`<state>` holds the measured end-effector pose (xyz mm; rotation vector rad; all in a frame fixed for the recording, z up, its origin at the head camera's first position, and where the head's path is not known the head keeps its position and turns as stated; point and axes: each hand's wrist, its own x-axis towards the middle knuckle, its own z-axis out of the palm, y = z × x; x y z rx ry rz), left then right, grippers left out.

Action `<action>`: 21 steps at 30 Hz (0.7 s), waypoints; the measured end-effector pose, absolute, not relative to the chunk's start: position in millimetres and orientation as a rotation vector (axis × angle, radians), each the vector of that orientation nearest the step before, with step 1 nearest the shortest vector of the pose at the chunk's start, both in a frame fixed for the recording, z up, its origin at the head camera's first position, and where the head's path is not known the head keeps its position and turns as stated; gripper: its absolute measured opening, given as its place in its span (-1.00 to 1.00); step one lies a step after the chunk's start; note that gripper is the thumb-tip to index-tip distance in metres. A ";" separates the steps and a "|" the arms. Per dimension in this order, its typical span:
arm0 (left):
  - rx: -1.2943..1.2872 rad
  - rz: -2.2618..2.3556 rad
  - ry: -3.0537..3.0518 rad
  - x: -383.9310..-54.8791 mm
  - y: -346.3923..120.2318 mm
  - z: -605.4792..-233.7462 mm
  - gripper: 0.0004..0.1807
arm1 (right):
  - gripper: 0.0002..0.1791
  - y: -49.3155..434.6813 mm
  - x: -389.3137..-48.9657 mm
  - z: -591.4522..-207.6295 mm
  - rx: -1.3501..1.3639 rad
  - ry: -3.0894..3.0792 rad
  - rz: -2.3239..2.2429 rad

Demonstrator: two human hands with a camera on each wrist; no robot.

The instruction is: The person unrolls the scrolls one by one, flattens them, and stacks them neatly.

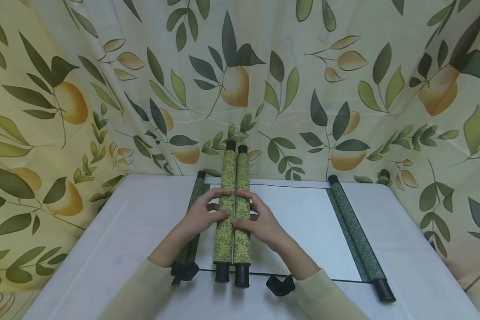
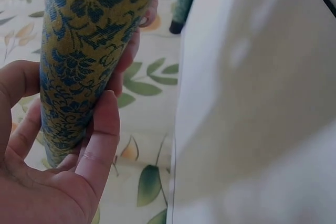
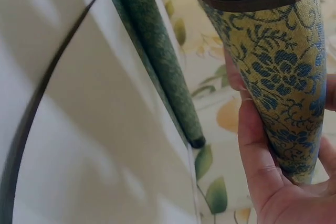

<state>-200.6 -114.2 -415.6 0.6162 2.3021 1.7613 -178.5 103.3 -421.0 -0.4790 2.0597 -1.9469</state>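
Note:
Two yellow-green brocade rolls of a scroll stand side by side, with black end knobs, over the middle of the table. My left hand [image 1: 202, 213] grips the left roll [image 1: 225, 242], thumb towards me and fingers farther up. The right roll [image 1: 243, 249] is held the same way by my right hand [image 1: 264, 220]. Blue flower patterns show on the left roll [image 2: 79, 72] in the left wrist view and on the right roll [image 3: 286, 72] in the right wrist view. Beneath them lies a spread-out scroll [image 1: 304, 231] with a blank white sheet.
Dark green rollers edge the spread-out scroll, one at right [image 1: 358, 235] and one at left [image 1: 196, 195], partly behind my left hand. A white cloth covers the table [image 1: 116, 240]. Behind it hangs a curtain [image 1: 264, 124] printed with leaves and fruit. Black pieces [image 1: 281, 285] sit by my wrists.

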 end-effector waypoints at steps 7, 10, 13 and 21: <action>0.646 1.816 2.253 -205.9 -94.5 -419.3 -0.45 | -0.17 120.8 -179.8 -422.5 -0.451 2.084 -1.966; 0.642 1.839 2.240 -206.8 -87.4 -419.6 -0.45 | -0.17 126.9 -179.8 -421.5 -0.453 2.090 -1.970; 0.638 1.864 2.230 -207.5 -81.8 -421.3 -0.45 | -0.18 131.2 -179.9 -421.5 -0.450 2.094 -1.977; 0.593 1.907 2.210 -200.4 -74.6 -426.1 -0.47 | -0.16 138.1 -176.0 -423.0 -0.420 2.136 -1.952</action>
